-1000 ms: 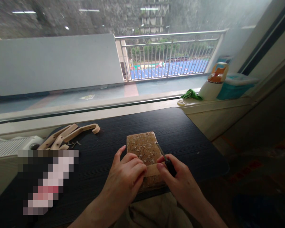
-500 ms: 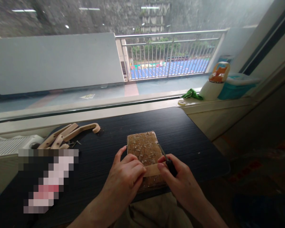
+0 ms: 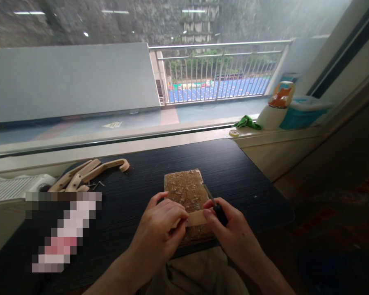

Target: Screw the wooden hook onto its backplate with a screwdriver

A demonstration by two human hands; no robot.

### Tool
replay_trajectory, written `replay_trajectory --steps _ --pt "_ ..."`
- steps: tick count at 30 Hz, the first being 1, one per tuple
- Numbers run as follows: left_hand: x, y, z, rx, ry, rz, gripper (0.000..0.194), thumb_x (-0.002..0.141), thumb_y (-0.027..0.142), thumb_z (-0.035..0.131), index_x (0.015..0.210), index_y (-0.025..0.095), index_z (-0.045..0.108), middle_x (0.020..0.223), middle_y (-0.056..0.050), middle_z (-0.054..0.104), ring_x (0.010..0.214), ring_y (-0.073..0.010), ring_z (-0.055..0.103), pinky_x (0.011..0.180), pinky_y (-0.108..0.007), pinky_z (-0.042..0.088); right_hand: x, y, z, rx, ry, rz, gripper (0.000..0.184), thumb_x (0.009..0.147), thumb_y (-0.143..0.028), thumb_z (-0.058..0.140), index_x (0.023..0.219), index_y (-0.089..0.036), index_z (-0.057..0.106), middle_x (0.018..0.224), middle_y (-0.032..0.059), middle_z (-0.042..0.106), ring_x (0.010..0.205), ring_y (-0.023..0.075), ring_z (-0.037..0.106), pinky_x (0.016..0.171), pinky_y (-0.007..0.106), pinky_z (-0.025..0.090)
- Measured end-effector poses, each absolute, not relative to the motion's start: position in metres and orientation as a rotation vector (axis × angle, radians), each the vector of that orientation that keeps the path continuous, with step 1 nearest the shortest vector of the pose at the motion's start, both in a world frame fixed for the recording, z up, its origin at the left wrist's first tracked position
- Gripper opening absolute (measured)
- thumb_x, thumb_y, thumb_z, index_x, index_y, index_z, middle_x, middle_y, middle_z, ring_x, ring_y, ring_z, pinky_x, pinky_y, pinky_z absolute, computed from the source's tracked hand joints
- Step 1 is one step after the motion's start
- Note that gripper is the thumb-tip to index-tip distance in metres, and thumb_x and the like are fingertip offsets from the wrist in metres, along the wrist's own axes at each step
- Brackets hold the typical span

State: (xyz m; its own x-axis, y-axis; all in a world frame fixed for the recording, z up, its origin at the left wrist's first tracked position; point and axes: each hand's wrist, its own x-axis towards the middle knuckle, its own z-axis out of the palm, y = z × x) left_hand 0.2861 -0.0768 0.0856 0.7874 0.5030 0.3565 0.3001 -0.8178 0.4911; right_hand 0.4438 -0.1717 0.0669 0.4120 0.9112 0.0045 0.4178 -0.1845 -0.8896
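In front of me a brown, worn cardboard-like block (image 3: pixel 184 186) with a pitted top lies on the black table (image 3: pixel 233 180). A pale wooden strip (image 3: pixel 197 218) rests crosswise over its near part. My left hand (image 3: pixel 162 223) is closed at the strip's left end, thumb and fingertips pressed together there; anything small between them is hidden. My right hand (image 3: pixel 232 223) grips a screwdriver (image 3: pixel 219 212) by its black handle, the thin shaft pointing away and up-left past the block's right edge. Its thumb and forefinger also touch the strip's right end.
Curved wooden hook pieces (image 3: pixel 89 174) and a few small screws (image 3: pixel 97 185) lie at the table's back left, near a pixelated patch (image 3: pixel 76 221). On the windowsill stand a white bottle (image 3: pixel 272 116), a green cloth (image 3: pixel 247 122) and a teal tub (image 3: pixel 304 114).
My left fingers have shifted slightly and drawn closer together at the strip's left end. My right hand, the screwdriver and the block stay nearly in place.
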Motion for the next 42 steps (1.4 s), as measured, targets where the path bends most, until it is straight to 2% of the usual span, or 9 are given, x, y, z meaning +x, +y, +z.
replay_trajectory --steps 12,16,20,23,27,32,34,38,42 --pt "0.286 -0.074 0.087 2.731 0.672 0.456 0.015 0.079 0.01 0.05 0.076 0.021 0.06 0.073 0.002 0.066 0.074 -0.0151 0.059 0.099 -0.045 0.028 0.443 -0.174 0.069 -1.776 -1.152 0.691 0.02 0.083 -0.035 0.047 0.082 -0.018 0.058 0.067 -0.0018 0.059 0.061 0.0126 0.052 0.057 0.022 0.038" --pt "0.286 -0.075 0.089 2.742 0.676 0.344 0.011 0.077 0.014 0.054 0.083 0.022 0.059 0.085 0.001 0.067 0.084 -0.0181 0.059 0.099 -0.046 0.029 0.453 -0.175 0.064 -1.691 -1.092 0.758 0.028 0.083 -0.042 0.047 0.093 -0.018 0.058 0.08 0.001 0.063 0.072 0.0147 0.056 0.063 0.023 0.041" --pt "0.286 -0.075 0.091 2.718 0.697 0.217 0.022 0.072 0.012 0.06 0.091 0.022 0.058 0.092 0.0 0.067 0.088 -0.0201 0.059 0.091 -0.042 0.037 0.469 -0.172 0.043 -1.781 -0.958 0.679 0.034 0.081 -0.045 0.048 0.095 -0.016 0.059 0.078 0.0025 0.063 0.074 0.0168 0.057 0.065 0.025 0.042" --pt "0.287 -0.076 0.09 2.712 0.743 0.17 0.029 0.072 0.01 0.058 0.098 0.022 0.057 0.094 -0.001 0.067 0.089 -0.0203 0.058 0.085 -0.038 0.041 0.472 -0.169 0.03 -1.9 -0.996 0.676 0.04 0.078 -0.045 0.051 0.107 -0.017 0.056 0.075 0.0019 0.063 0.07 0.018 0.058 0.065 0.027 0.043" --pt "0.285 -0.076 0.091 2.717 0.842 0.126 0.044 0.072 0.011 0.058 0.115 0.02 0.052 0.104 -0.004 0.065 0.096 -0.0221 0.056 0.087 -0.038 0.04 0.465 -0.165 0.032 -2.062 -1.126 0.718 0.041 0.078 -0.039 0.05 0.115 -0.022 0.053 0.085 0.0044 0.067 0.076 0.0216 0.062 0.067 0.03 0.042" --pt "0.281 -0.072 0.1 2.722 0.825 -0.082 0.02 0.071 0.019 0.06 0.091 0.022 0.061 0.098 -0.002 0.063 0.091 -0.0215 0.055 0.08 -0.034 0.044 0.461 -0.156 0.043 -2.266 -1.235 0.66 0.05 0.081 -0.051 0.043 0.119 -0.02 0.052 0.091 0.0117 0.068 0.087 0.0294 0.062 0.071 0.035 0.041" --pt "0.279 -0.07 0.105 2.732 0.795 -0.14 0.028 0.068 0.023 0.064 0.096 0.023 0.061 0.102 -0.002 0.062 0.093 -0.0217 0.054 0.081 -0.034 0.044 0.462 -0.151 0.043 -2.292 -1.239 0.646 0.054 0.081 -0.055 0.042 0.12 -0.019 0.052 0.093 0.0127 0.068 0.09 0.0304 0.062 0.072 0.035 0.041" --pt "0.278 -0.073 0.109 2.838 0.86 -0.256 0.05 0.06 0.035 0.072 0.106 0.02 0.06 0.108 -0.007 0.061 0.1 -0.0279 0.052 0.091 -0.043 0.039 0.463 -0.146 0.041 -2.29 -1.231 0.643 0.053 0.081 -0.057 0.042 0.12 -0.021 0.052 0.095 0.0115 0.069 0.091 0.029 0.062 0.07 0.033 0.041" --pt "0.28 -0.08 0.1 2.871 0.956 -0.231 0.043 0.063 0.031 0.071 0.102 0.018 0.06 0.102 -0.008 0.062 0.095 -0.0283 0.053 0.084 -0.044 0.042 0.461 -0.147 0.041 -2.319 -1.25 0.641 0.051 0.082 -0.056 0.041 0.117 -0.021 0.054 0.094 0.012 0.069 0.091 0.0296 0.062 0.069 0.033 0.04"
